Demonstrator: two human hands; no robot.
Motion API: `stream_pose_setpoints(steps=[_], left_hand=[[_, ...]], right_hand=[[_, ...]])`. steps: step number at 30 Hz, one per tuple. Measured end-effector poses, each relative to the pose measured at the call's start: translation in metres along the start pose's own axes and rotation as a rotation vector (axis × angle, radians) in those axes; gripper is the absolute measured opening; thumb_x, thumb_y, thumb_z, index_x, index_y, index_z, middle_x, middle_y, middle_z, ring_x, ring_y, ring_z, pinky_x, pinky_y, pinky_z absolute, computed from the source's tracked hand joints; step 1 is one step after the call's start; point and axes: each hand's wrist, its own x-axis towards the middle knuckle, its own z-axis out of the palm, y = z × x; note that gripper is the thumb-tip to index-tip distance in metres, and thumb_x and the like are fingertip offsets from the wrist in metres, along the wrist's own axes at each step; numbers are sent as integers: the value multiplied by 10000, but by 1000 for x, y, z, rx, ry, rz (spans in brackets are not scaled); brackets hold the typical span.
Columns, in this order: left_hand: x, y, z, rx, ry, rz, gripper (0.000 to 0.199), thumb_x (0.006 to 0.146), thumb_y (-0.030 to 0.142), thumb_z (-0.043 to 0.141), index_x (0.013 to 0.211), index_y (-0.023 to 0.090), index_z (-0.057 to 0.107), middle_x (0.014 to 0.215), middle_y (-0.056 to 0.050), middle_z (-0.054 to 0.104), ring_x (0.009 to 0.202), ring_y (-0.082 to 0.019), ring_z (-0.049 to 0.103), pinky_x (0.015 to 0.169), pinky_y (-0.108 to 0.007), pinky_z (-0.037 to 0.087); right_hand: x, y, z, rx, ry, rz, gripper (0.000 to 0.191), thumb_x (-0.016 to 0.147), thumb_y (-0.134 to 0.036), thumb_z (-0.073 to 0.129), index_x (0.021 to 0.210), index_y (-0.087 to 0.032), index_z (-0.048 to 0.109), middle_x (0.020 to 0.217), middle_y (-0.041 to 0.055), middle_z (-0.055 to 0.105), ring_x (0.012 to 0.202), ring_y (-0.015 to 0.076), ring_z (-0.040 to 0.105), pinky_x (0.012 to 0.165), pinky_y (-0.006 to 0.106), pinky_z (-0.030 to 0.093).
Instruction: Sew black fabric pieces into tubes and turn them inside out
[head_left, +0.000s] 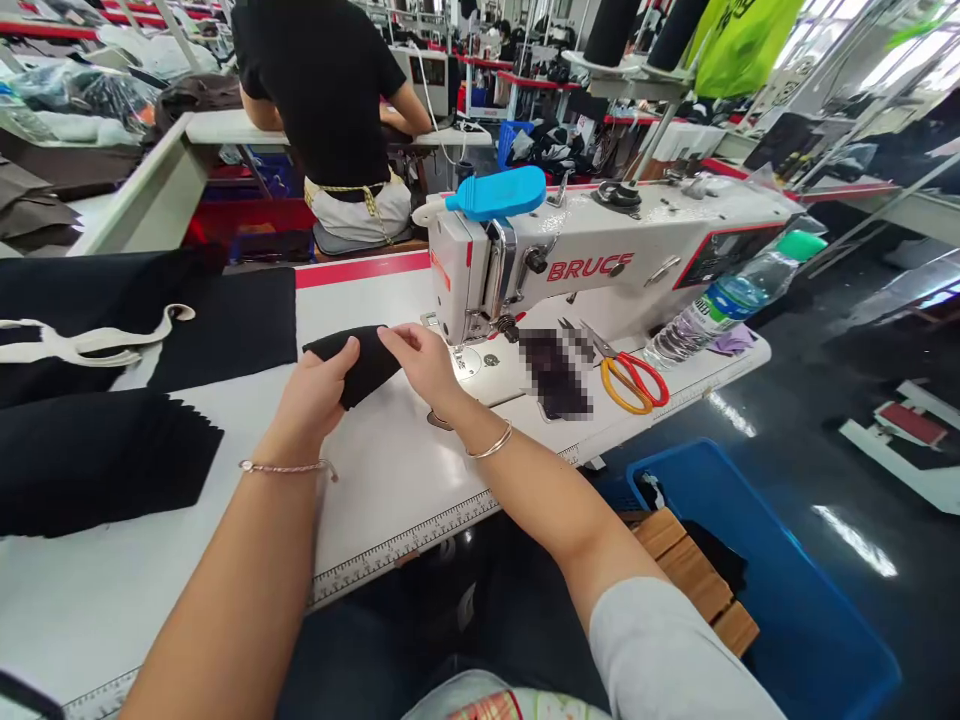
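Note:
A small folded piece of black fabric [358, 366] lies on the white sewing table [397, 480], just left of the needle of a white BRUCE industrial sewing machine [600, 262]. My left hand [315, 388] grips the fabric's left end. My right hand [420, 366] holds its right end with the fingertips, close to the presser foot [457, 350]. Beyond the machine's needle area, orange-and-red-handled scissors [634, 382] lie on the table. A pixelated patch [555, 375] hides whatever lies beside them.
Stacks of black fabric [97, 460] and a cream strap [90, 342] cover the table's left side. A water bottle [720, 305] lies at the far right end. A blue bin [757, 590] sits on the floor at right. A co-worker [322, 110] sits at a machine ahead.

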Motion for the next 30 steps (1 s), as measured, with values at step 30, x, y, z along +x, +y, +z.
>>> stream_pose_setpoints(steps=[30], left_hand=[[-25, 8, -16, 90, 79, 229, 346, 546, 81, 863, 848, 142, 706, 791, -52, 695, 737, -174, 647, 751, -307, 515]], right_hand=[[-6, 3, 8, 503, 54, 297, 374, 559, -453, 870, 778, -191, 718, 784, 11, 708, 754, 149, 635, 719, 288, 509]])
